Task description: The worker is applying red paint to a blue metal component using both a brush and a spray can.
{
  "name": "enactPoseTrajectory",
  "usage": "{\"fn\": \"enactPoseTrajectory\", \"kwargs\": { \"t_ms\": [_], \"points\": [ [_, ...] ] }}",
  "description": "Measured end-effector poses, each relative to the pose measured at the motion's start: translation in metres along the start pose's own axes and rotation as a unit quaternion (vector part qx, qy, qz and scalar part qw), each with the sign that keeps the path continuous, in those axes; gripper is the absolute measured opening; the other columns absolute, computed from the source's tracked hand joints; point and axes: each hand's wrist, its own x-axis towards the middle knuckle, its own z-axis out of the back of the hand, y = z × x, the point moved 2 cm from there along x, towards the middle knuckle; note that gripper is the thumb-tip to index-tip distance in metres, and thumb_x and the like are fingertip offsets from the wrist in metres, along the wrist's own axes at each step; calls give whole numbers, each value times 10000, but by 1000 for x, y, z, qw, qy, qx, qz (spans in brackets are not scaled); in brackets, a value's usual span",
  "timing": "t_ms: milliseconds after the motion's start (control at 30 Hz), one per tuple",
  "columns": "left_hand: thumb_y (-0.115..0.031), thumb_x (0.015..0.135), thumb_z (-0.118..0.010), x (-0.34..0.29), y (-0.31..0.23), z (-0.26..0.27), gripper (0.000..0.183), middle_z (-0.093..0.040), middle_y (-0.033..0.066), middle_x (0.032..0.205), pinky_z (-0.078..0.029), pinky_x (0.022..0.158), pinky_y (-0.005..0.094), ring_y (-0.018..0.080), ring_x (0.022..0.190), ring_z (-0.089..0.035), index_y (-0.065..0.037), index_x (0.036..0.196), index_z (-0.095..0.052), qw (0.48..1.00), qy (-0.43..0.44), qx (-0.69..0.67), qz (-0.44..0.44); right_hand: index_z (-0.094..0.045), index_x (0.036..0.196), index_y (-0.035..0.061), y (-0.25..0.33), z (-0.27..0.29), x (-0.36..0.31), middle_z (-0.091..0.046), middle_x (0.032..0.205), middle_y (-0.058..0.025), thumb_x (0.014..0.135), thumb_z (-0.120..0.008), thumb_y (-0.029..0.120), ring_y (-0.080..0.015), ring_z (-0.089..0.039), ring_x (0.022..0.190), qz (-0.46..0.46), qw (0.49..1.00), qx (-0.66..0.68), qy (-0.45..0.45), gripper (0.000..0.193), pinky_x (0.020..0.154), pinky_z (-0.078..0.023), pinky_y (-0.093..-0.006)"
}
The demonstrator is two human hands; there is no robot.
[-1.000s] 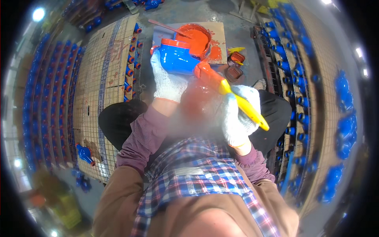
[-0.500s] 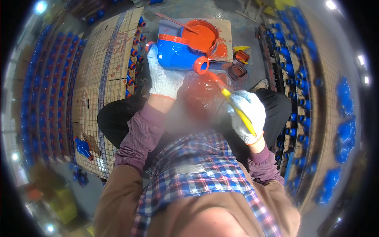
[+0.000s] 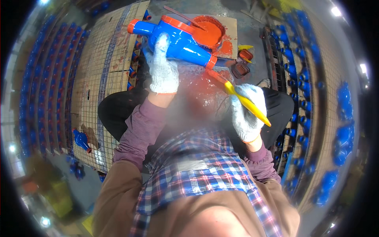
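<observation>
Gripped in my gloved left hand point(image 3: 162, 73) is a blue water meter body point(image 3: 181, 46) with a wide round opening and a pipe end on either side, their threads painted red. It hangs tilted, its right end lower. My gloved right hand point(image 3: 248, 112) is closed round a yellow-handled paintbrush point(image 3: 252, 106). The brush's red-coated tip lies at or just under the right threaded end; whether it touches cannot be made out. Beyond the meter body stands a bowl of red paint point(image 3: 208, 34) with a reddish stick point(image 3: 179, 14) resting across it.
The bowl stands on paint-stained cardboard point(image 3: 231, 25). Small containers point(image 3: 240, 70) with a yellow-handled tool lie right of it. A red-smeared, plastic-like surface point(image 3: 201, 93) is between my knees. Racks of blue parts point(image 3: 304, 85) line both sides; one blue part point(image 3: 81, 140) lies on the left mesh-covered boards.
My left hand has turned the meter body, so its left end swings out and up and its right end tilts down. The brush handle has swung rightward, its tip staying near the right end.
</observation>
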Motion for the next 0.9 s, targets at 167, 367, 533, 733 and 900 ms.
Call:
{"fn": "enactPoseTrajectory", "kwargs": {
  "t_ms": [167, 367, 533, 733, 900],
  "points": [
    [-366, 834, -734, -11, -2, -5, 746, -458, 131, 1290, -505, 926, 485, 282, 1164, -524, -76, 1384, -322, 998, -37, 24, -41, -691, 1006, 36, -1, -13, 5, -672, 881, -129, 734, -774, 9, -303, -647, 788, 35, 999, -21, 33, 286, 683, -513, -345],
    [-290, 808, -771, -16, -7, -7, 729, -443, 122, 1279, -501, 919, 481, 275, 1150, -518, -78, 1352, -334, 994, -46, 74, -59, -691, 1003, 34, -1, -19, 4, -668, 859, -125, 735, -779, 7, -292, -651, 762, 36, 998, -37, 42, 283, 665, -519, -326],
    [-236, 796, -781, -19, -11, -8, 706, -456, 110, 1253, -475, 960, 463, 259, 1153, -506, -81, 1335, -353, 992, -36, 102, -62, -670, 1027, 16, -4, -18, 2, -665, 892, -135, 744, -766, -39, -266, -658, 788, -19, 1000, 10, 5, 304, 689, -514, -299],
    [-154, 793, -758, -22, -17, -8, 656, -475, 87, 1226, -441, 1005, 442, 233, 1153, -500, -86, 1319, -372, 983, 10, 160, -84, -660, 1021, 0, -6, -17, 0, -644, 977, -101, 773, -738, -70, -179, -643, 875, -126, 985, 113, -22, 269, 754, -504, -267],
    [-171, 800, -733, -20, -22, -5, 639, -478, 80, 1232, -437, 1008, 426, 225, 1156, -500, -96, 1326, -378, 981, 71, 157, -94, -622, 1062, -7, -7, -12, 2, -625, 996, -74, 830, -687, -65, -138, -612, 922, -212, 949, 220, -72, 248, 818, -480, -242]
  ]
}}
